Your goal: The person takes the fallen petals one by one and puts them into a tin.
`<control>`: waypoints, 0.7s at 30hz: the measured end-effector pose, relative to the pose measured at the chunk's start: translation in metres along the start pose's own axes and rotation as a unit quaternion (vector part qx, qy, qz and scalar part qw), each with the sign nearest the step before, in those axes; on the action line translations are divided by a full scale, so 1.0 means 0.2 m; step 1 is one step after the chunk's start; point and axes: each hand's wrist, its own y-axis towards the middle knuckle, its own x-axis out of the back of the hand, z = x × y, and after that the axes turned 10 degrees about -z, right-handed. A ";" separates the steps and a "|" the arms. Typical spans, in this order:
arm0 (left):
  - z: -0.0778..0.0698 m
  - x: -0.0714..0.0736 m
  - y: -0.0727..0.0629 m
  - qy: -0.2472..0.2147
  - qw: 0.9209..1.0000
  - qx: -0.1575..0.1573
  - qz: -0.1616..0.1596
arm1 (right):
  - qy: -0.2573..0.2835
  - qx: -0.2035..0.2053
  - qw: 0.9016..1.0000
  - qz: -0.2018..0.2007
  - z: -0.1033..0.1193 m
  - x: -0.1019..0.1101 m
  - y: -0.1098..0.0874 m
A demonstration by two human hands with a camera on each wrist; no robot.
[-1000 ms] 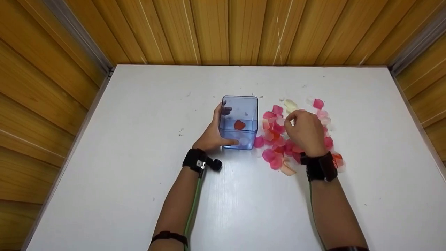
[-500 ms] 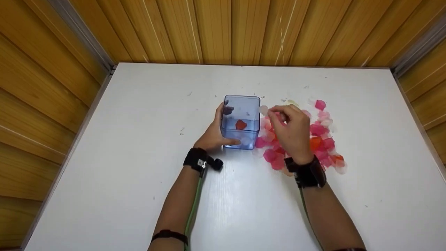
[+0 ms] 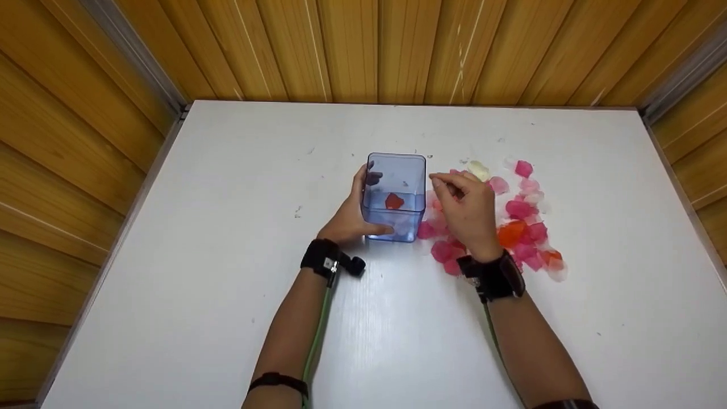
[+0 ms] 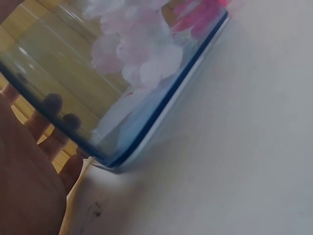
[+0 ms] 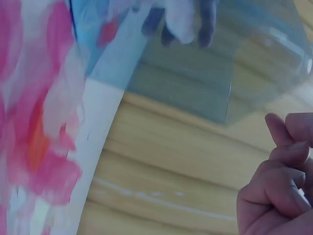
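Observation:
My left hand (image 3: 349, 218) grips a translucent blue plastic box (image 3: 396, 227) from its left side, thumb across the front wall. A red petal (image 3: 394, 200) lies inside. In the left wrist view, several pale petals (image 4: 156, 63) show through the wall; I cannot tell which are inside. My right hand (image 3: 468, 210) hovers beside the box's right rim. No petal shows at its fingertips, and in the right wrist view its lower fingers (image 5: 274, 191) are bent while the upper tips stand apart. Partly beneath it spreads a pile of pink, orange and white petals (image 3: 525, 250).
The white table (image 3: 199, 272) extends around the box and petals. A pale yellow petal (image 3: 478, 169) and a pink petal (image 3: 523, 168) lie at the pile's far side. Yellow wood-look panels (image 3: 341, 51) stand behind the table. Each wrist wears a black strap (image 3: 494, 275).
My right hand has moved left from the petal pile to the box's rim. The white petal at its fingertips half a second ago no longer shows there. My left hand keeps its grip.

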 end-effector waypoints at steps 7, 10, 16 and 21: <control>0.00 0.00 0.00 0.002 1.000 -0.004 0.003 | -0.113 -0.069 0.990 0.055 -0.12 0.10 0.06; 0.00 0.01 0.00 0.001 1.000 -0.003 0.000 | -0.166 -0.108 0.972 0.127 -0.16 0.10 0.05; 0.00 0.00 0.00 -0.003 1.000 -0.006 0.001 | -0.234 -0.196 0.930 0.206 -0.18 0.06 0.03; 0.00 0.00 0.00 -0.001 1.000 -0.005 -0.002 | -0.236 -0.245 0.908 0.244 -0.19 0.05 0.04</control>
